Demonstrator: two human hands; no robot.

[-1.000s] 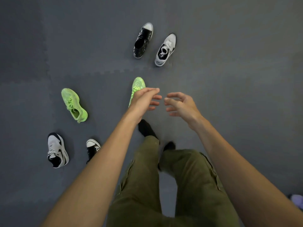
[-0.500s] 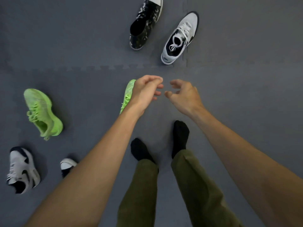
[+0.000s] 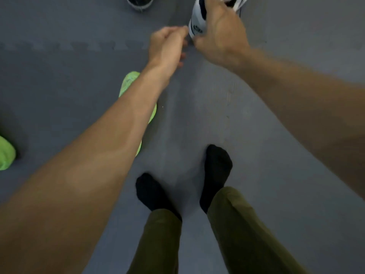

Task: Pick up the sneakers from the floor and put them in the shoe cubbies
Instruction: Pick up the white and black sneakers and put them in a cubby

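A white and black sneaker [image 3: 197,22] lies at the top of the view, and my right hand [image 3: 219,36] grips it around the heel. My left hand [image 3: 167,44] hovers just left of that heel with loosely curled fingers, holding nothing. A black sneaker [image 3: 140,1] shows only its heel at the top edge. A neon green sneaker [image 3: 129,84] lies on the floor under my left forearm, mostly hidden. The heel of a second green sneaker [image 3: 6,155] pokes in at the left edge. No cubbies are in view.
The floor is grey interlocking foam mat [image 3: 59,80] with a jagged seam running across the upper part. My two feet in black socks [image 3: 215,169] and olive trousers stand at the bottom centre.
I have stepped forward and both hands have reached ahead. My right hand has taken hold of the white and black sneaker's heel. The green sneakers have slid down and left in view.
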